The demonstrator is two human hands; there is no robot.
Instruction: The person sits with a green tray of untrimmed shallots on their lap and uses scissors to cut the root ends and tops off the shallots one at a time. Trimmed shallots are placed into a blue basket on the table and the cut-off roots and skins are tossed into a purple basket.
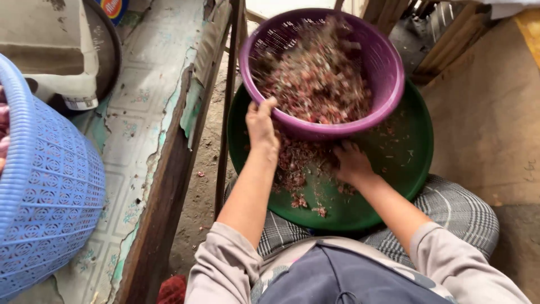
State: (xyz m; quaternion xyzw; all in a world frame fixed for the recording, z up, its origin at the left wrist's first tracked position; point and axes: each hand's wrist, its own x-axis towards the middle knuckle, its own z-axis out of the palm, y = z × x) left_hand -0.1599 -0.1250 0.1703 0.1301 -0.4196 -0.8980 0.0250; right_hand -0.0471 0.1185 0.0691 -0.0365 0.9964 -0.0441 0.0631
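A purple perforated basket (388, 73), tilted toward me, holds a heap of reddish chopped peelings (318, 79). My left hand (261, 124) grips its near rim. Under it a round green tray (413, 152) rests on my lap, with more of the reddish scraps (298, 163) spilled on it. My right hand (351, 163) lies in those scraps on the tray, just below the basket's edge; I cannot see whether its fingers hold any.
A blue plastic basket (48, 191) stands at the left on a worn patterned tabletop (143, 107) with a wooden edge. A white container (67, 84) sits at the back left. Bare dirt floor (197, 186) lies between table and lap. A tan wall (489, 124) rises on the right.
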